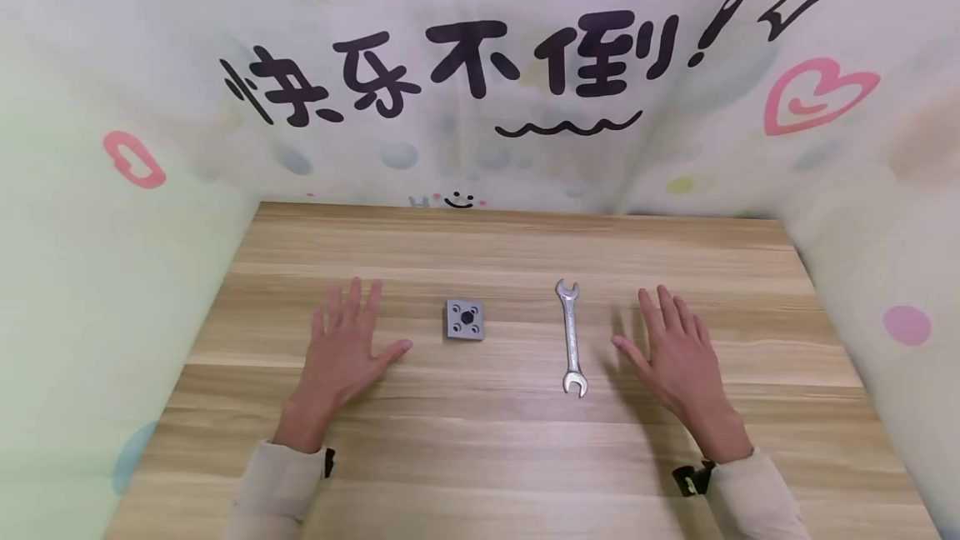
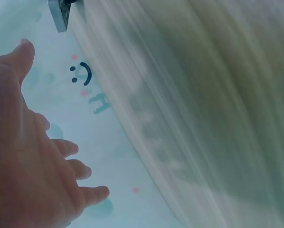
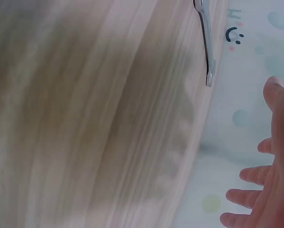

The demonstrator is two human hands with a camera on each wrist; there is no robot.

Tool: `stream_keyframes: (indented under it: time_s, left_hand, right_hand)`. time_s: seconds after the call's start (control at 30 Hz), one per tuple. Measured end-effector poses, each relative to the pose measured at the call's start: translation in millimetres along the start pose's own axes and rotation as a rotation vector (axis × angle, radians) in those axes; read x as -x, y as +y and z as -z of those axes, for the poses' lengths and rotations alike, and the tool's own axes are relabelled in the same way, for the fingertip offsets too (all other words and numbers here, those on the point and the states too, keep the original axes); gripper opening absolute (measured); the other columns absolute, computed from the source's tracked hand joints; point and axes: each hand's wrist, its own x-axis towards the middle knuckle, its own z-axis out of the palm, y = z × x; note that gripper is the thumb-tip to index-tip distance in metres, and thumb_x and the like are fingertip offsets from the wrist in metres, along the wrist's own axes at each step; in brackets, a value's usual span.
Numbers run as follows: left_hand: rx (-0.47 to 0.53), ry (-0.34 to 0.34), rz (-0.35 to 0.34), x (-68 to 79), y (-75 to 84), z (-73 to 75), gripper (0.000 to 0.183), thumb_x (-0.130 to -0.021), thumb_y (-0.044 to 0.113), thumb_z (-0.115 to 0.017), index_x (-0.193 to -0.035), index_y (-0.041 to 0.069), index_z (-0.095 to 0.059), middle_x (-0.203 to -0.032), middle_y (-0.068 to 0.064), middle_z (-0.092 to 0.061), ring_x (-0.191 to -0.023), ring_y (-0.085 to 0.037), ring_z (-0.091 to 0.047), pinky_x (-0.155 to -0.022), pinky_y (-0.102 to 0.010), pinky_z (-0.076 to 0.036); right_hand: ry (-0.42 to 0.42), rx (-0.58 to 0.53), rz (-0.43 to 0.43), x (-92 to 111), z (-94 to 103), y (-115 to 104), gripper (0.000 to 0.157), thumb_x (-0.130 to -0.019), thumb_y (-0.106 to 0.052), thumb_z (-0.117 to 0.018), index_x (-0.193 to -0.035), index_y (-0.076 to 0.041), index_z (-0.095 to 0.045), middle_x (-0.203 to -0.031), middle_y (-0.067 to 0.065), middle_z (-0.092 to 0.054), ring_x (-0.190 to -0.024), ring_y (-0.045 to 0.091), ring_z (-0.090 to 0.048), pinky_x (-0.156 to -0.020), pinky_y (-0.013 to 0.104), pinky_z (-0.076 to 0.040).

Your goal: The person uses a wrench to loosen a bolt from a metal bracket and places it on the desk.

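A square grey metal block (image 1: 458, 330) with holes near its corners and a dark bolt head (image 1: 467, 317) in its middle lies on the table between the hands. To its right is a silver double open-ended wrench (image 1: 572, 338), lying lengthwise away from the person. My left hand (image 1: 341, 357), left of the block, has its fingers spread and holds nothing. On the wrench's right, my right hand (image 1: 681, 361) is likewise spread, with nothing in it. The left wrist view catches an edge of the block (image 2: 60, 16); the right wrist view shows part of the wrench (image 3: 207, 40).
The wood-grain table (image 1: 480, 457) meets a printed cloth backdrop (image 1: 480, 165) at its far edge. Cloth walls also stand along the left (image 1: 90, 290) and right (image 1: 862, 257) sides. Each wrist wears a dark strap below a light sleeve.
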Motion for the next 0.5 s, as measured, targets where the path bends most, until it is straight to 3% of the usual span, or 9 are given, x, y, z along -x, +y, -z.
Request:
stream_keyframes:
  time_s: [0.5]
  left_hand:
    - [0.042, -0.008, -0.034, -7.4, 28.2, -18.3, 0.105, -0.083, 0.061, -0.069, -0.159, 0.011, -0.016, -0.163, -0.022, -0.015, -0.148, -0.047, -0.015, -0.112, -0.067, -0.024]
  right_hand:
    - [-0.023, -0.029, 0.028, -6, -11.8, -17, 0.078, -0.096, -0.053, -0.054, -0.151, -0.003, -0.033, -0.153, 0.029, -0.034, -0.136, 0.049, -0.037, -0.104, 0.067, -0.033]
